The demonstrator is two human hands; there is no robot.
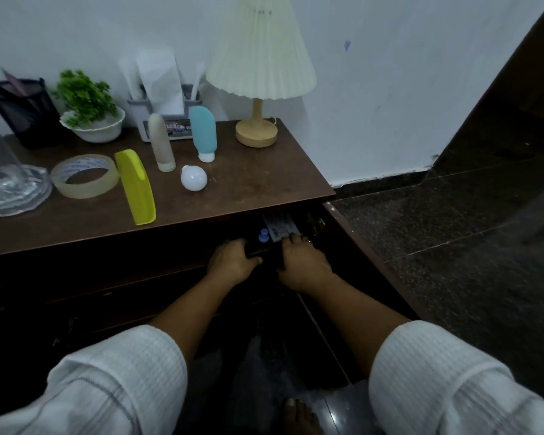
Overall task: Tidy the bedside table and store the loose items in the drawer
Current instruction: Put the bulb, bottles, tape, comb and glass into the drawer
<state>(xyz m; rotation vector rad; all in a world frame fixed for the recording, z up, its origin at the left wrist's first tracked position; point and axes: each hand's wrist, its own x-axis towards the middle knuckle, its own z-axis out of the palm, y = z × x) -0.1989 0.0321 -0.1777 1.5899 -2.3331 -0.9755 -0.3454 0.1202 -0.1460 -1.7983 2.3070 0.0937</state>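
- The brown table (248,183) stands by a white wall (390,89).
- Its drawer (352,243) is pulled out under the right part of the top. It is dark inside.
- Both hands are down in the drawer, close to each other.
- The left hand (233,262) lies on a dark thing (269,257) there. Its fingers curl over it, but I cannot tell if they grip it.
- The right hand (302,262) is on the same dark thing. Its fingertips (292,237) touch a white label (280,229) farther in. I cannot tell if this hand grips.
- A small blue cap (263,237) pokes up between the two hands.
- Both sleeves are white. The left sleeve (107,381) and the right sleeve (446,378) are low in the view.
- Loose things sit on the table top.
- A yellow comb (135,186) lies flat near the front edge.
- A tape roll (85,176) lies just left of the comb, touching it.
- A white bulb (194,178) lies to the right of the comb.
- A beige tube (161,142) stands on its cap behind the bulb.
- A blue tube (203,133) stands on its white cap beside it.
- A lamp (259,70) with a pale folded shade stands at the back right.
- A grey box (165,120) with white papers stands at the back.
- A green plant (87,102) in a white bowl sits left of the box.
- A black mesh cup (29,111) stands at the far left.
- A clear glass thing (7,180) sits at the left edge.
- A bare foot (299,416) shows on the dark floor (453,246).
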